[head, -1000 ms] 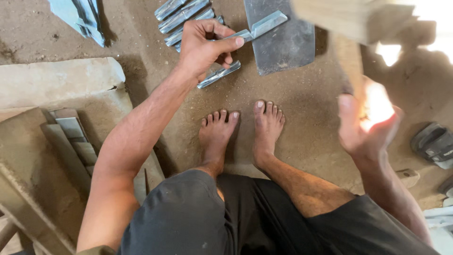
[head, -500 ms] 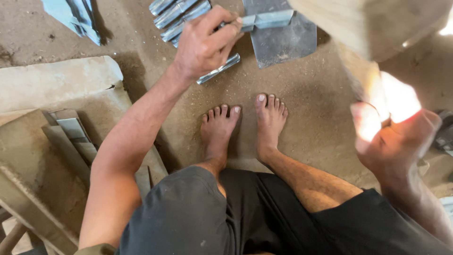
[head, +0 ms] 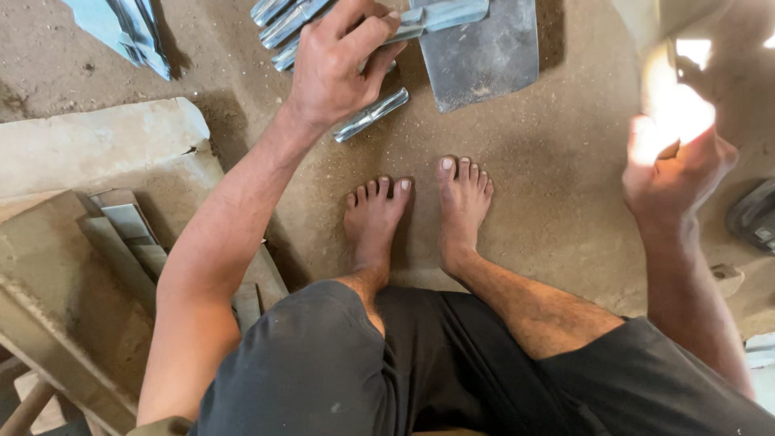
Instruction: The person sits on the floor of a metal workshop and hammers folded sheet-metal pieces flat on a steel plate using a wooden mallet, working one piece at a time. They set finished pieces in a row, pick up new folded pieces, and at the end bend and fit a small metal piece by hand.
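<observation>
My left hand [head: 339,64] reaches forward and is closed on a long grey metal strip [head: 444,14], lifting its end over a flat dark metal sheet [head: 484,64] on the ground. Just beyond it lies a pile of similar metal strips [head: 278,20], and one loose strip [head: 371,115] rests on the dirt under my hand. My right hand [head: 678,173] is raised at the right, fingers curled upward in strong glare beside a pale wooden piece [head: 658,32]. Whether it grips the wood is washed out. My bare feet [head: 420,210] rest on the dirt floor.
A pale stone slab [head: 97,145] and stacked wooden boards [head: 121,234] fill the left side. Blue-grey metal pieces [head: 121,28] lie at the top left. A dark object [head: 755,214] sits at the right edge.
My left hand has pulled the metal strip slightly nearer and leftward. My right hand has risen and drifted right into the bright light. The view has shifted forward.
</observation>
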